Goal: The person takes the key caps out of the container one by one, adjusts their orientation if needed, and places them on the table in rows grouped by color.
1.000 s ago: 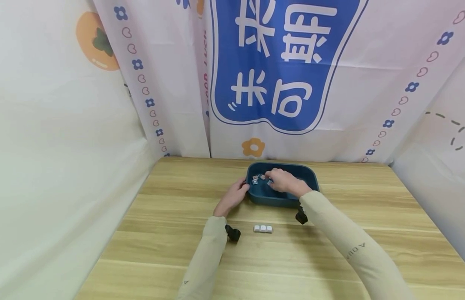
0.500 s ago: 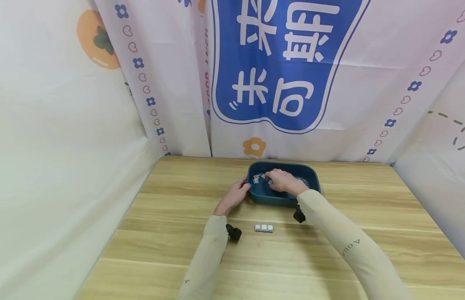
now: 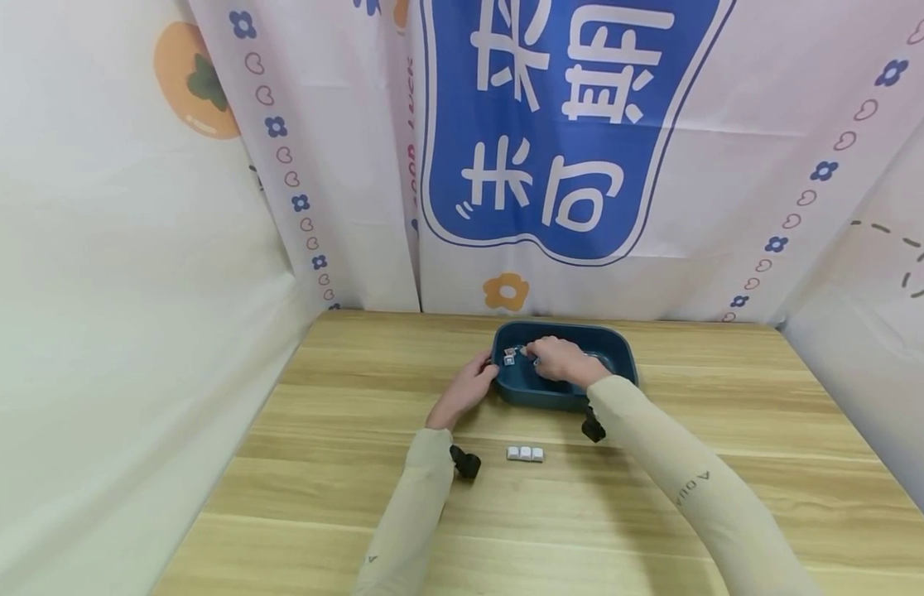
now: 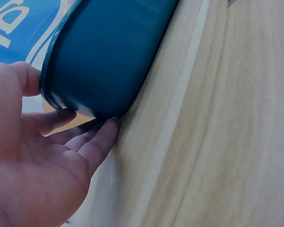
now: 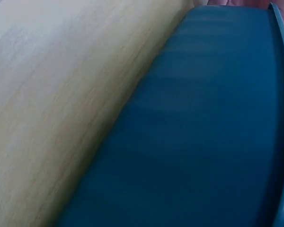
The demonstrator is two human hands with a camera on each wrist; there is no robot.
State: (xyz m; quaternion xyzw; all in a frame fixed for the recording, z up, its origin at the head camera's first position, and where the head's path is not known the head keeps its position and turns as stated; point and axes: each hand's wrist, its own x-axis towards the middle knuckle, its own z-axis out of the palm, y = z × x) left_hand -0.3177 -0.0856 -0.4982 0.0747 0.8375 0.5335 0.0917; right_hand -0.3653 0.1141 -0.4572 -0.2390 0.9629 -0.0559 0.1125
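In the head view, my left hand [image 3: 468, 389] holds the left end of a dark blue plastic bin [image 3: 540, 398]. The left wrist view puts the thumb at the bin's rim, with the other fingers [image 4: 102, 142] bent against its outer wall near the bottom. My right hand [image 3: 560, 361] reaches down inside the bin, fingertips among small pieces; what they pinch, if anything, is hidden. Beside them, at the bin's left end, lie small square pieces [image 3: 509, 360], pale and brownish. Three white keycaps [image 3: 525, 454] sit in a row on the table in front of the bin.
The wood-grain table [image 3: 343, 497] reaches back to a printed cloth [image 3: 358, 165] hanging behind the bin. More cloth walls stand at both sides. The bin's long outer side [image 5: 189, 123] fills much of the right wrist view.
My right forearm and wrist have shifted slightly left, while the right hand stays in the bin. The left hand keeps its place on the bin. The keycap row is unchanged.
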